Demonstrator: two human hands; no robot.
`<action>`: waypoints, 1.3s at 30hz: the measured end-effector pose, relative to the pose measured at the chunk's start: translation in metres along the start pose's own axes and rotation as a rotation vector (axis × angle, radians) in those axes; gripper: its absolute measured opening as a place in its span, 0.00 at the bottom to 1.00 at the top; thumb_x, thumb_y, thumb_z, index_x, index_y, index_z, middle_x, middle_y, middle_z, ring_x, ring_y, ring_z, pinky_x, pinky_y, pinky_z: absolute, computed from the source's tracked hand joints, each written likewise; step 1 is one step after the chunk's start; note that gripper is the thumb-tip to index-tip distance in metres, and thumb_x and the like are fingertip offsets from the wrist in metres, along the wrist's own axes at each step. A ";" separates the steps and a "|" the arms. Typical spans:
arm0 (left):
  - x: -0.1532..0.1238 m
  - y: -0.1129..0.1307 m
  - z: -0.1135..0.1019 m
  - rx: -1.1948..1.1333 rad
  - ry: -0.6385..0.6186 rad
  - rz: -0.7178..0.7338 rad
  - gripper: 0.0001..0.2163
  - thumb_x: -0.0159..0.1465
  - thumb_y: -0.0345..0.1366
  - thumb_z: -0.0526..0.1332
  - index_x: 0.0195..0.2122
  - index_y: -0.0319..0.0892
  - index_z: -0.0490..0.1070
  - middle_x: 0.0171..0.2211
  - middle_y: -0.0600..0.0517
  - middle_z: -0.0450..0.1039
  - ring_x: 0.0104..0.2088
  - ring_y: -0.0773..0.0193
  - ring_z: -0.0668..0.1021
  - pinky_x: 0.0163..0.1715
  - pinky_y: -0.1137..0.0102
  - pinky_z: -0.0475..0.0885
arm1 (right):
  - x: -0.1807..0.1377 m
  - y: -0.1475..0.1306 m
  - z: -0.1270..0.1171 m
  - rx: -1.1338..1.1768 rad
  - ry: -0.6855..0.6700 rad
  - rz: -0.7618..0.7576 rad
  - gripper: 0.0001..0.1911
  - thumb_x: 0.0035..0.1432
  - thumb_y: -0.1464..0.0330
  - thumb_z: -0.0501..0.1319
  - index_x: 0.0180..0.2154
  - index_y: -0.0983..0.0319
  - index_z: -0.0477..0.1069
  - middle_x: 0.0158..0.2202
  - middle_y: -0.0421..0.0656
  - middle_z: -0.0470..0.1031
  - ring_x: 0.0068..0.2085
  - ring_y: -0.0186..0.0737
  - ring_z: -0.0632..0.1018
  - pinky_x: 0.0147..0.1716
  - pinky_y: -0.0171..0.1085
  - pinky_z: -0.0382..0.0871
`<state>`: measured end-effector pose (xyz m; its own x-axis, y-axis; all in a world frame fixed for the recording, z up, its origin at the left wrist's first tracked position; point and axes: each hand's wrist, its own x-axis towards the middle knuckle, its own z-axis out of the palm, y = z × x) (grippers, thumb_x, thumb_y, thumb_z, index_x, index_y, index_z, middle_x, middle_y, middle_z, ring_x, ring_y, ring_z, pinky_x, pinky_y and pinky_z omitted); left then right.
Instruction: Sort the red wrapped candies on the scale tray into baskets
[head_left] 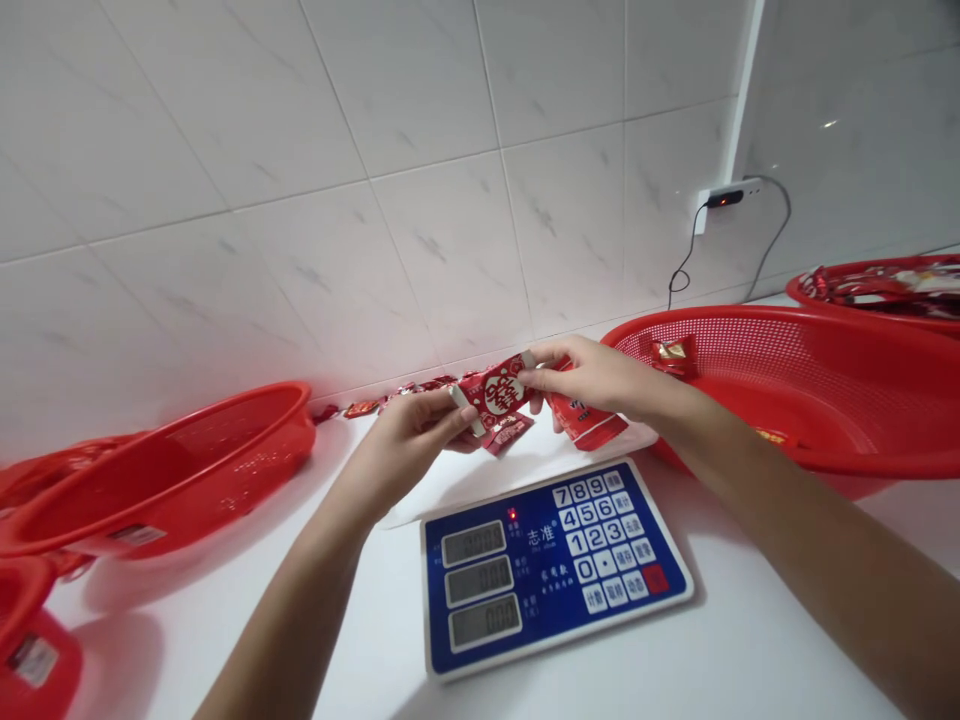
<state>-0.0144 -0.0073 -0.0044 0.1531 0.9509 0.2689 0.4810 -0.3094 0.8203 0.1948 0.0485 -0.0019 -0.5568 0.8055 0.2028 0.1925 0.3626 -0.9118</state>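
A small red box (499, 393) with white ends and white lettering hangs over the white pan (450, 475) of a weighing scale. My left hand (424, 425) pinches its left end, and my right hand (589, 372) grips the right end. Below the right fingers is a red packet (589, 422) with dark print, which seems to be in that hand too. Just under the box shows another dark red packet (508, 432); whether it is held or lying on the pan I cannot tell. The scale's blue panel (544, 590) faces me, its displays lit faintly.
Red plastic baskets (277, 450) stand at the left. At the right a larger red basket (885, 400) holds a few packets, and another basket (922, 320) behind it is full of them. Several wrapped pieces (361, 408) lie along the tiled wall. A cable (691, 255) hangs from a power strip (739, 192).
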 end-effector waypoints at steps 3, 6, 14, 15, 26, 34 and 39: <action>0.004 -0.007 -0.001 0.009 0.002 -0.024 0.16 0.55 0.50 0.68 0.26 0.40 0.78 0.25 0.47 0.79 0.27 0.58 0.80 0.29 0.65 0.78 | 0.006 0.009 0.000 -0.044 0.002 -0.016 0.08 0.63 0.67 0.62 0.31 0.63 0.73 0.27 0.41 0.76 0.23 0.29 0.72 0.20 0.28 0.64; 0.003 -0.007 0.001 0.015 0.012 -0.019 0.16 0.55 0.50 0.69 0.26 0.40 0.78 0.24 0.47 0.79 0.26 0.59 0.79 0.29 0.65 0.78 | 0.006 0.010 0.001 -0.020 -0.011 -0.044 0.10 0.63 0.67 0.61 0.29 0.63 0.72 0.27 0.41 0.76 0.24 0.29 0.72 0.21 0.28 0.64; 0.001 -0.003 0.001 -0.008 0.055 0.018 0.14 0.57 0.47 0.68 0.34 0.41 0.77 0.30 0.48 0.79 0.32 0.60 0.79 0.31 0.70 0.75 | 0.004 0.005 0.004 0.074 -0.008 -0.018 0.07 0.65 0.67 0.61 0.38 0.62 0.77 0.32 0.42 0.79 0.27 0.31 0.76 0.25 0.29 0.70; 0.000 -0.003 0.001 -0.004 0.075 0.041 0.13 0.58 0.47 0.68 0.34 0.41 0.77 0.31 0.49 0.79 0.32 0.61 0.79 0.30 0.71 0.74 | 0.004 0.006 0.004 0.103 -0.034 0.006 0.07 0.65 0.67 0.61 0.41 0.61 0.77 0.33 0.43 0.80 0.27 0.31 0.77 0.26 0.29 0.71; -0.003 0.000 0.007 0.366 0.256 0.072 0.11 0.60 0.43 0.61 0.31 0.40 0.75 0.22 0.53 0.73 0.24 0.63 0.72 0.25 0.69 0.63 | 0.001 0.006 0.015 0.061 -0.092 -0.040 0.06 0.60 0.67 0.64 0.36 0.63 0.74 0.29 0.41 0.76 0.23 0.30 0.75 0.21 0.29 0.68; 0.003 -0.010 0.006 -0.149 0.098 -0.023 0.17 0.56 0.50 0.68 0.29 0.40 0.72 0.25 0.52 0.74 0.27 0.64 0.75 0.29 0.70 0.72 | 0.004 0.001 0.015 -0.020 0.011 -0.073 0.05 0.61 0.69 0.62 0.34 0.64 0.73 0.30 0.42 0.76 0.26 0.30 0.74 0.26 0.30 0.68; 0.003 -0.012 0.006 -0.018 0.184 0.088 0.13 0.58 0.45 0.67 0.27 0.41 0.71 0.22 0.54 0.72 0.25 0.65 0.73 0.26 0.72 0.68 | 0.001 0.001 0.019 0.033 -0.008 -0.019 0.08 0.61 0.67 0.64 0.30 0.63 0.71 0.25 0.39 0.74 0.23 0.29 0.73 0.21 0.28 0.66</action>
<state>-0.0143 -0.0010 -0.0163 0.0324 0.9040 0.4263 0.4571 -0.3927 0.7980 0.1787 0.0407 -0.0090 -0.5669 0.7945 0.2177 0.1550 0.3624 -0.9190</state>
